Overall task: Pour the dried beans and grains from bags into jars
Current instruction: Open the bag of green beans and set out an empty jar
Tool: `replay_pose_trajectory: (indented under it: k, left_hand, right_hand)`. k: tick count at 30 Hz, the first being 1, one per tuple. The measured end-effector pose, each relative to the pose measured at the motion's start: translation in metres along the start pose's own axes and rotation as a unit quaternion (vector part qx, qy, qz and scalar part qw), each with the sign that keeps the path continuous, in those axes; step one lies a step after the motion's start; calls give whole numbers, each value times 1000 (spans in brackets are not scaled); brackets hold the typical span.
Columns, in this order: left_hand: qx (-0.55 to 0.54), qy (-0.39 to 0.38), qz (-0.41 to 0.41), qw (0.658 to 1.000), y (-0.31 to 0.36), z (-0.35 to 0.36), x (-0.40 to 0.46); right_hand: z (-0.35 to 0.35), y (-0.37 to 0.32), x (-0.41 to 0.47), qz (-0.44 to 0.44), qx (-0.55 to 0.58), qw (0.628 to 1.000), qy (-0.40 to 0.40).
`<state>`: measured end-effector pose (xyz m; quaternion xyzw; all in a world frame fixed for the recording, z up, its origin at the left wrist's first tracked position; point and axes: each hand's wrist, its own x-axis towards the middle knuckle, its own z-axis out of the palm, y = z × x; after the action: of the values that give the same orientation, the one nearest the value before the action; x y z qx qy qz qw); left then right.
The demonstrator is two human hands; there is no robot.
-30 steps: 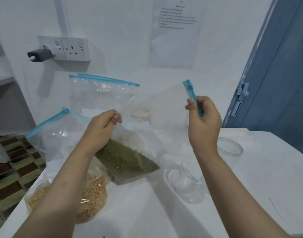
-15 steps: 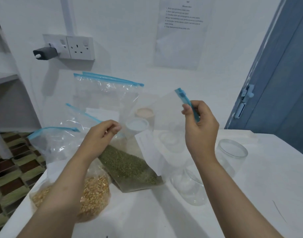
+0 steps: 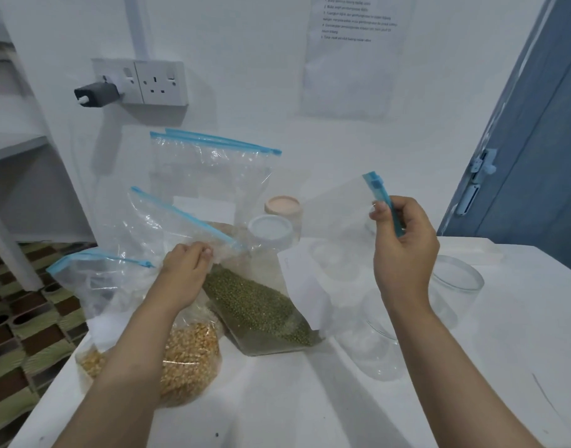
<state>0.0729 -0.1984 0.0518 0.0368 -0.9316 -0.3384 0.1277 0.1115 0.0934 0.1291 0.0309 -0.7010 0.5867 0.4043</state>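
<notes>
Mung-bean bag (image 3: 261, 305) lies tilted on the white table (image 3: 504, 367), its base near the table's middle and its mouth raised between the two hands. Left hand (image 3: 185, 274) pinches one edge of the film near the mouth. Right hand (image 3: 404, 250) grips the blue zip strip (image 3: 383, 202) at the other end, fingers curled round it, holding that corner up.

Handling, as a judgement:
- The film is thin, soft and slippery; it will fold and sag.
- The beans sit low as a loose, shifting mass, so the weight is at the base.
- Best hold: the stiffer zip strip at both ends, with support under the base when tipping.

Empty glass jar (image 3: 379, 341) stands just right of the bag, partly behind the right forearm. A second jar (image 3: 455, 286) stands further right.

Hard to make out:
- Whether the zip is open along its length.
- The jar rims, since glass and film overlap.
- The corn bag (image 3: 187, 360), partly covered by the left forearm.
</notes>
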Motion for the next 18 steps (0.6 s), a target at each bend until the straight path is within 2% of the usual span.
replay_pose_trajectory:
  k: [5, 10, 13, 15, 18]
  left_hand:
    - [44, -8, -12, 999, 13, -1, 5]
    - [-75, 51, -62, 994, 18, 1, 10]
    - [-119, 13, -75, 990, 17, -5, 14]
    - [-134, -8, -68, 989, 19, -9, 16]
    - [-106, 19, -71, 992, 20, -8, 18]
  right_hand:
    - [0, 0, -2, -8, -6, 1000, 2]
    - [-1, 0, -2, -11, -12, 1000, -1]
    - [-3, 3, -1, -12, -16, 1000, -4]
    - [-5, 4, -1, -14, -20, 1000, -5]
    - [-6, 5, -2, -15, -22, 1000, -5]
